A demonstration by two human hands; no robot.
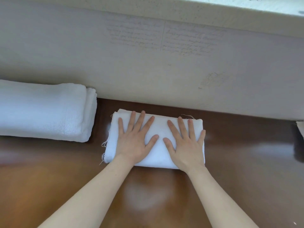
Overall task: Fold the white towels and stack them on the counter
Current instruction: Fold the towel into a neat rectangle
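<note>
Head view: a folded white towel [160,153] is laid on the glossy brown counter [65,175], near the middle of the picture and close to the foot of a pale wall [148,76]. The towel is folded into a thick rectangle with its long side running left to right. Loose threads [103,145] are seen hanging from its left end, and a thin strand is seen at its far right corner.

The towel is pressed from above by both hands. The left hand [134,142] is laid flat on the left half, palm down, with fingers straight and spread. The right hand [187,145] is laid flat on the right half in the same manner, its little finger reaching the towel's right edge. The two thumbs are pointed toward each other and are kept slightly apart. Nothing is pinched or gripped by either hand. Both bare forearms are extended from the lower edge of the picture.

To the left, a stack of white towels [44,111] is set on the counter against the wall, just beside the pressed towel but not touching it.

Faint lines of script [164,38] are marked on the wall, and a speckled ledge [230,12] is seen above it. At the right edge, a pale object [300,129] and a dark object [298,145] are cut off by the frame and cannot be identified.
</note>
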